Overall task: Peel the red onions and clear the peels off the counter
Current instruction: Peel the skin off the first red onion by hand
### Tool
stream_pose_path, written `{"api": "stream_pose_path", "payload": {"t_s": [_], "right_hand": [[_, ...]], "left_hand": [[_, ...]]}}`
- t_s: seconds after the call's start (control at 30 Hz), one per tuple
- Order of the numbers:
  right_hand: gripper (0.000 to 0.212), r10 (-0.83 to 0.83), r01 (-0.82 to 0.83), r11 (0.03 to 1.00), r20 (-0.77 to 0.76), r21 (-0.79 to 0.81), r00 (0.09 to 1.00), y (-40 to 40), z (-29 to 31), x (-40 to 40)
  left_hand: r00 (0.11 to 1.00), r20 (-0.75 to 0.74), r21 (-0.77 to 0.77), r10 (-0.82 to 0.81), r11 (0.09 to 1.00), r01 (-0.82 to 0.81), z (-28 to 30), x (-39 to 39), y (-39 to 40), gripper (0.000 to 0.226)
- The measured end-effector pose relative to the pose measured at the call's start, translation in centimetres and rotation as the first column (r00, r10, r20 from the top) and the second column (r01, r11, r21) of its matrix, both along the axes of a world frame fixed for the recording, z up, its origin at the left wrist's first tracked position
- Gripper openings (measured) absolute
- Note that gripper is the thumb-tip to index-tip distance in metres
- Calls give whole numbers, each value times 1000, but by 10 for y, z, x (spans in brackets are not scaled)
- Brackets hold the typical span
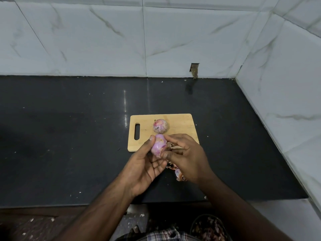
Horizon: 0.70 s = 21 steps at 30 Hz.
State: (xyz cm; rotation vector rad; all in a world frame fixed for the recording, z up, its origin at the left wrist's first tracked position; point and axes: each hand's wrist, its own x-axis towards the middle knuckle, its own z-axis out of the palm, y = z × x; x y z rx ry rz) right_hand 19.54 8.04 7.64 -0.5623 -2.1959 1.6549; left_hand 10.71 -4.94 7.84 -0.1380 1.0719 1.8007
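My left hand [145,164] cradles a pale purple, mostly bare red onion [158,145] just above the near edge of a wooden cutting board [180,122]. My right hand [186,156] pinches the onion's brown root end and a strip of skin at its right side. A second red onion [160,126], still in its papery skin, lies on the board behind the hands. Loose reddish peels [177,172] sit on the black counter [69,136], partly hidden under my right wrist.
White marble-look tiled walls close the counter at the back and right. Below the counter's front edge, at the bottom right, a dark round bin [208,226] holds peel scraps. Small white specks dot the counter.
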Motion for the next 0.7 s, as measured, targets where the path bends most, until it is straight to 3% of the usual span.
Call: {"api": "stream_pose_path", "payload": {"t_s": [0.13, 0.23, 0.37, 0.53, 0.7], "right_hand": [[21, -164, 181, 976, -141, 119, 976, -4, -2, -3], [21, -174, 203, 962, -166, 184, 971, -2, -2, -3], [21, -199, 215, 968, -128, 128, 972, -5, -1, -3], [28, -117, 113, 989, -36, -95, 993, 5, 5, -1], [35, 66, -64, 993, -10, 95, 998, 16, -7, 5]], "left_hand": [[998, 12, -11, -58, 998, 59, 1, 1, 2, 50], [996, 13, -7, -88, 996, 88, 1, 1, 2, 55], [996, 13, -38, -92, 995, 93, -1, 3, 0, 58], [996, -5, -77, -89, 993, 88, -5, 4, -4, 68], [994, -98, -105, -40, 994, 29, 2, 2, -2, 61]]}}
